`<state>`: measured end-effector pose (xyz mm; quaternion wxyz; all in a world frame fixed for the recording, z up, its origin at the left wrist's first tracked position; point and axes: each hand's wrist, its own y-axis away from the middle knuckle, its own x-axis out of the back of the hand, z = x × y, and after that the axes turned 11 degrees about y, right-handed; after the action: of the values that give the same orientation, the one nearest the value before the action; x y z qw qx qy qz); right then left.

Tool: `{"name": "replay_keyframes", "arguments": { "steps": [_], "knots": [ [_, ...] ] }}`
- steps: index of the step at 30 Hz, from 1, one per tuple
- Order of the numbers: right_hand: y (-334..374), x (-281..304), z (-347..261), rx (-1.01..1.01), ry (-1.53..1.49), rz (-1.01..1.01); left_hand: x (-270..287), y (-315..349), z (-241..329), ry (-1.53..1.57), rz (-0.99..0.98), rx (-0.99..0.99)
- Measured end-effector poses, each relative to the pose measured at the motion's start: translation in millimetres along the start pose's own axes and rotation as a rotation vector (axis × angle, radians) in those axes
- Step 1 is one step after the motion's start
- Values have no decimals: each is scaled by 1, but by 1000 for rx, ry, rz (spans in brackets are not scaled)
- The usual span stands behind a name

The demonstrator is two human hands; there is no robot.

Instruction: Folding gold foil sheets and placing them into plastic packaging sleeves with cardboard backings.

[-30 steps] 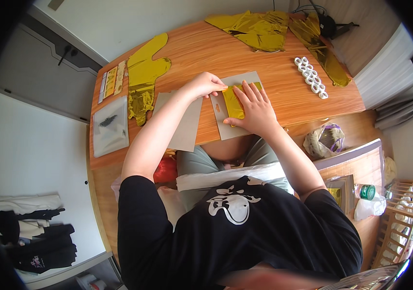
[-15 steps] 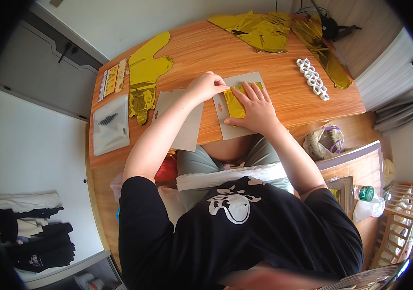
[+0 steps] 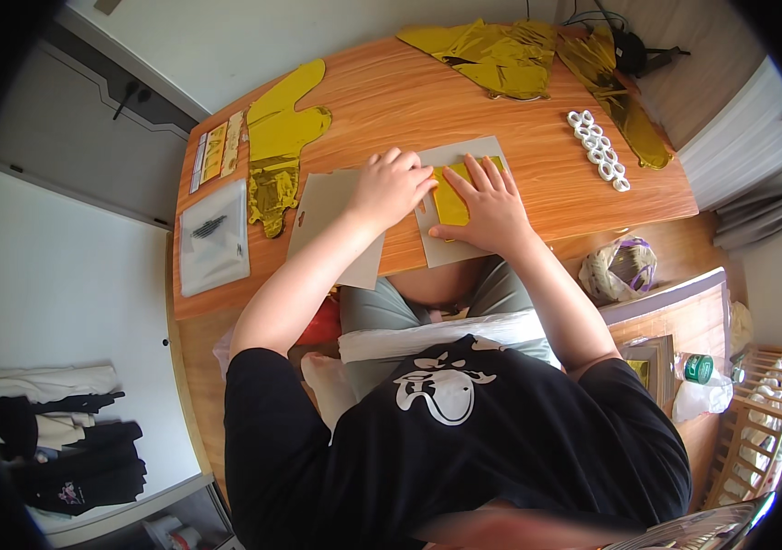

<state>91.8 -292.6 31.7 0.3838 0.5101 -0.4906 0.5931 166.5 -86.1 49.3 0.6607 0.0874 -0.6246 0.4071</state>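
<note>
My right hand (image 3: 493, 213) presses gold foil (image 3: 451, 207) on a gray card (image 3: 464, 150).
That palm is down, fingers spread over the foil, which lies on the card at the front of the wooden table (image 3: 556, 188); my left hand (image 3: 389, 191) curls at the foil's upper left corner, though I can't tell whether its fingertips pinch anything.

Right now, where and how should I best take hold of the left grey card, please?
I would pinch the left grey card by its near right corner, coming from the near side. It lies flat, but that corner seems to overhang the table, likely leaving grip room beneath; the left forearm covers its middle.
</note>
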Motion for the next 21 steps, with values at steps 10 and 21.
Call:
{"name": "replay_keyframes", "arguments": {
  "steps": [10, 21],
  "knots": [
    [-2, 10, -2, -15, 20, -131, 3, 11, 15, -8, -25, 204],
    [0, -6, 3, -14, 4, 23, -21, 18, 17, 228, -232, 25]
  ]
}}
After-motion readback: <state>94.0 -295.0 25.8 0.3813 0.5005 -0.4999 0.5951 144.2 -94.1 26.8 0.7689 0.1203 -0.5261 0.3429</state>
